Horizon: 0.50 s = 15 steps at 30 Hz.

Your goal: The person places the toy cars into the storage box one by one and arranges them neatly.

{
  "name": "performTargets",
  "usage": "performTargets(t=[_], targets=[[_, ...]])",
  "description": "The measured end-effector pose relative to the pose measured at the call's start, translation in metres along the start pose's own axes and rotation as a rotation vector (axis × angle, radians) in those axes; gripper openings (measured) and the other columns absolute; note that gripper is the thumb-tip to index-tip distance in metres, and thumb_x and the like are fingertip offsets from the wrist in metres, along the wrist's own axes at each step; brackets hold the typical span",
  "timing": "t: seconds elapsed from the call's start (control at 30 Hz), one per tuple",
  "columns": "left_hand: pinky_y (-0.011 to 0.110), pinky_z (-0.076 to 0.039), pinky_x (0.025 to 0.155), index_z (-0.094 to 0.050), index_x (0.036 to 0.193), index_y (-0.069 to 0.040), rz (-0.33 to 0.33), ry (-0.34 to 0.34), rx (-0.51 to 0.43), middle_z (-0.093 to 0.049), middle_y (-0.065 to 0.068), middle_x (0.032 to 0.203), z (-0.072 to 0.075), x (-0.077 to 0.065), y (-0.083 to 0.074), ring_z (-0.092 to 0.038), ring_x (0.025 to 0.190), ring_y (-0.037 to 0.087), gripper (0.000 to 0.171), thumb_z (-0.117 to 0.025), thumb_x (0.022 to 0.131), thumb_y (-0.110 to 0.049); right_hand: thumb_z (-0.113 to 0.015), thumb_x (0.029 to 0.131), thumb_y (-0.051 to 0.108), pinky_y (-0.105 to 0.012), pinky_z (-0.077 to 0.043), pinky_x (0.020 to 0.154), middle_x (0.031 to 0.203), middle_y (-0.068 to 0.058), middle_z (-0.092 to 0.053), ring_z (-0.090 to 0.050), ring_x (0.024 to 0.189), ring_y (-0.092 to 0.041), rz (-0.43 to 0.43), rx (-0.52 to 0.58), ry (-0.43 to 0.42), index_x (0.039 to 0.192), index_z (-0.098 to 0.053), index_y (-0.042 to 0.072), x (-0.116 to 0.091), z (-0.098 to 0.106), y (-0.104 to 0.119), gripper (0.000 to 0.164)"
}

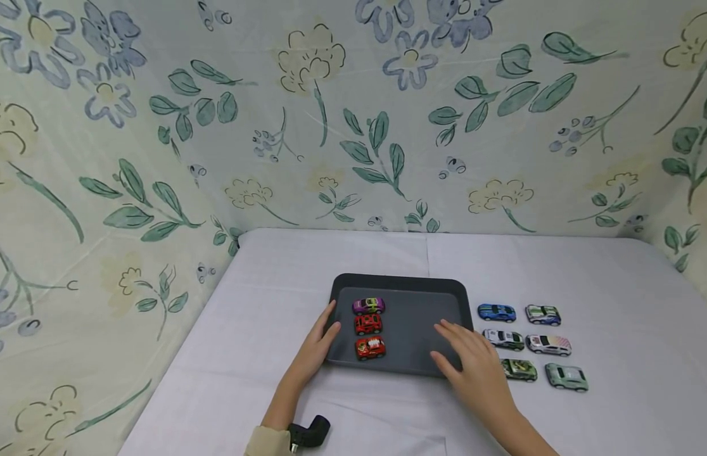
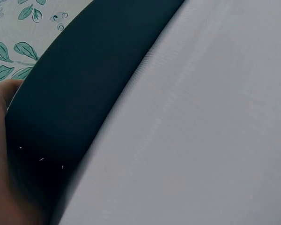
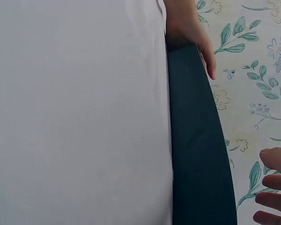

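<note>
A dark grey tray lies on the white-covered table. Inside its left part, a purple toy car, a red toy car and a red-and-white toy car stand in a column. My left hand holds the tray's left side, thumb over the rim; the left wrist view shows this hand against the dark outer wall. Over the tray's right edge, my right hand has its fingers spread, holding nothing. Its fingers also show in the right wrist view.
Right of the tray, several toy cars stand in two columns: a blue car, a white-and-green car, a white-and-black car, a white-and-pink car, a camouflage car and a pale green car. Floral cloth hangs behind.
</note>
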<state>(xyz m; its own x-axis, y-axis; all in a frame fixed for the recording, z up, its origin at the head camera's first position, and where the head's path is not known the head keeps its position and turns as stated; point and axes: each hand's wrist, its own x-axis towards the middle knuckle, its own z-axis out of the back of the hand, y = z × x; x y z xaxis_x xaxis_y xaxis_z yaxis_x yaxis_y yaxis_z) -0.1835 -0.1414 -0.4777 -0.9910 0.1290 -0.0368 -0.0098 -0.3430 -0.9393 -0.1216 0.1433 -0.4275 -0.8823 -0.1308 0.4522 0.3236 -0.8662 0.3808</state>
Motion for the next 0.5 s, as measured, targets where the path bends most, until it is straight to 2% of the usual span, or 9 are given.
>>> performTargets(t=[0.13, 0.37, 0.5], targets=[[0.053, -0.011, 0.113, -0.021, 0.145, -0.024, 0.016, 0.014, -0.014, -0.017, 0.008, 0.152, 0.001, -0.002, -0.006, -0.013, 0.141, 0.030, 0.053, -0.041, 0.097, -0.033, -0.074, 0.074, 0.023, -0.052, -0.034, 0.097, 0.125, -0.007, -0.058, -0.053, 0.113, -0.030, -0.023, -0.026, 0.001, 0.118, -0.060, 0.012, -0.009, 0.005, -0.005, 0.048], [0.053, -0.013, 0.113, -0.019, 0.146, -0.013, 0.021, 0.032, -0.001, -0.016, 0.015, 0.152, 0.005, -0.013, -0.034, -0.013, 0.140, 0.034, 0.056, -0.040, 0.097, -0.031, -0.076, 0.069, 0.023, -0.052, -0.036, 0.092, 0.121, -0.008, -0.060, -0.054, 0.109, -0.031, -0.020, -0.064, -0.039, 0.115, -0.062, 0.012, -0.021, 0.013, -0.016, 0.049], [0.053, -0.012, 0.113, -0.019, 0.146, -0.012, 0.015, 0.032, 0.003, -0.016, 0.015, 0.152, 0.005, -0.016, -0.037, -0.013, 0.140, 0.034, 0.056, -0.040, 0.097, -0.030, -0.075, 0.071, 0.023, -0.053, -0.035, 0.092, 0.122, -0.010, -0.059, -0.053, 0.109, -0.033, -0.051, -0.052, -0.017, 0.115, -0.062, 0.012, -0.026, 0.017, -0.024, 0.047]])
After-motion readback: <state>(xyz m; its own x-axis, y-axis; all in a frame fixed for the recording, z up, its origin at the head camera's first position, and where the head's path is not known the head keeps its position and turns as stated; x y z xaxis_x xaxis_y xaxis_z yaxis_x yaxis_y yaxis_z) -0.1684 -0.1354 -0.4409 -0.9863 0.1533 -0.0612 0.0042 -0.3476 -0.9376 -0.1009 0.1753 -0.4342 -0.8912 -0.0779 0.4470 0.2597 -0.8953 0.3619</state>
